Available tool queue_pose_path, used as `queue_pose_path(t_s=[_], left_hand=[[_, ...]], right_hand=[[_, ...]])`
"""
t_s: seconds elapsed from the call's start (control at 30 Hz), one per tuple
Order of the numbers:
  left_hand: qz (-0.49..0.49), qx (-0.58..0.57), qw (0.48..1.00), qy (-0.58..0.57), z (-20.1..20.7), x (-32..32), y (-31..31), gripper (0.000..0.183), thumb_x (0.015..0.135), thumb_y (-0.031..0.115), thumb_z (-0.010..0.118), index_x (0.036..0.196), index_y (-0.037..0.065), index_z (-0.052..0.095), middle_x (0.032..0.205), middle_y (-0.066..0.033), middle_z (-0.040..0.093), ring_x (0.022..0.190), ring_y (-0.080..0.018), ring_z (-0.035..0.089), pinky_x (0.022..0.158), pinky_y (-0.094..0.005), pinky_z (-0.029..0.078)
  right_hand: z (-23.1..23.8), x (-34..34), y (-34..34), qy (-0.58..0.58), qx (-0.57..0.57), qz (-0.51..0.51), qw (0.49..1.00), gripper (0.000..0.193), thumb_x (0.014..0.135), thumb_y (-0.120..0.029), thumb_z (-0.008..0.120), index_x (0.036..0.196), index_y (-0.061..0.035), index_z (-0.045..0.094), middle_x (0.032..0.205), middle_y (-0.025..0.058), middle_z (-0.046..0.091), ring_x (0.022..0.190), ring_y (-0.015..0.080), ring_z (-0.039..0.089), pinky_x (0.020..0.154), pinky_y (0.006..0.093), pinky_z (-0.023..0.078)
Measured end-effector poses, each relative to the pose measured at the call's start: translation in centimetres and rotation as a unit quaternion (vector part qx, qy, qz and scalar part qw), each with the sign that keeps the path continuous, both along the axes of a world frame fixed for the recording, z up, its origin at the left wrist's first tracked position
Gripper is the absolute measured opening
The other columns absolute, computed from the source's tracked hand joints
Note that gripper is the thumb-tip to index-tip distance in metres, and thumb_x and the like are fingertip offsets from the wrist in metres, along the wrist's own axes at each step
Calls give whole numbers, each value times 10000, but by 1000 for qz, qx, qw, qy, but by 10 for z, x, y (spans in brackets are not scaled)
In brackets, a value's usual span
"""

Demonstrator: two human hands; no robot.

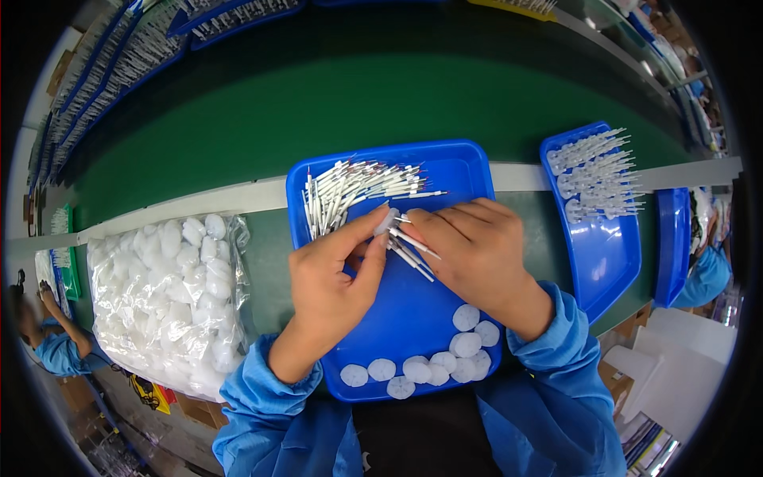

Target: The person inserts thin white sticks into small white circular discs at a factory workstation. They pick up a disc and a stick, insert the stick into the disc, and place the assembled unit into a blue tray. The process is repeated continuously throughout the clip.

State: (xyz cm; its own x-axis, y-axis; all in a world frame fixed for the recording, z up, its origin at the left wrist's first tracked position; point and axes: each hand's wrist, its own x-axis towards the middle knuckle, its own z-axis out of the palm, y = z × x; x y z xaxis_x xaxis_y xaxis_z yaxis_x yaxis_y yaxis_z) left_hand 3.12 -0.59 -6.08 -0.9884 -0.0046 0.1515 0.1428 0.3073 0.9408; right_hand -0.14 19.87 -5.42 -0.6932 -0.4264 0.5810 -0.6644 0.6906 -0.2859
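Above the middle of a blue tray (381,318), my hands meet. My left hand (330,274) pinches a small translucent white disc (387,221) between thumb and forefinger. Closed around several thin white rods (412,258) with fine tips, my right hand (481,250) brings one rod against the disc; whether it is inserted I cannot tell. Behind my hands, a pile of similar white rods (358,187), some with reddish ends, lies in the tray's far part. Several loose white discs (417,370) are spread along its near edge.
Left of the tray lies a clear plastic bag (167,294) full of white pieces. To the right, another blue tray (600,266) carries rows of rods with discs attached (596,175). Beyond a pale rail runs a green surface (397,103). Other people's arms (67,330) show at both sides.
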Motion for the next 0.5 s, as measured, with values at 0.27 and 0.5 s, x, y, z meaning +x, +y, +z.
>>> queue_pose_path(t_s=[0.27, 0.5], left_hand=[[-59, 38, 997, -29, 5, -8, -10, 351, 943, 8, 804, 1292, 39, 779, 1063, -80, 812, 838, -103, 727, 663, -252, 552], [-71, 63, 993, 69, 3, -15, -16, 487, 854, 64, 895, 1315, 59, 739, 1246, -80, 718, 1056, -158, 671, 777, -276, 540]], right_hand=[[1, -3, 4, -105, -79, 16, 991, 143, 891, -198, 848, 973, -100, 783, 847, 42, 781, 717, 240, 749, 646, 360, 554], [2, -20, 21, -271, -252, 85, 925, 202, 947, -89, 819, 1147, -57, 812, 1039, 109, 805, 946, 219, 768, 832, 325, 591]])
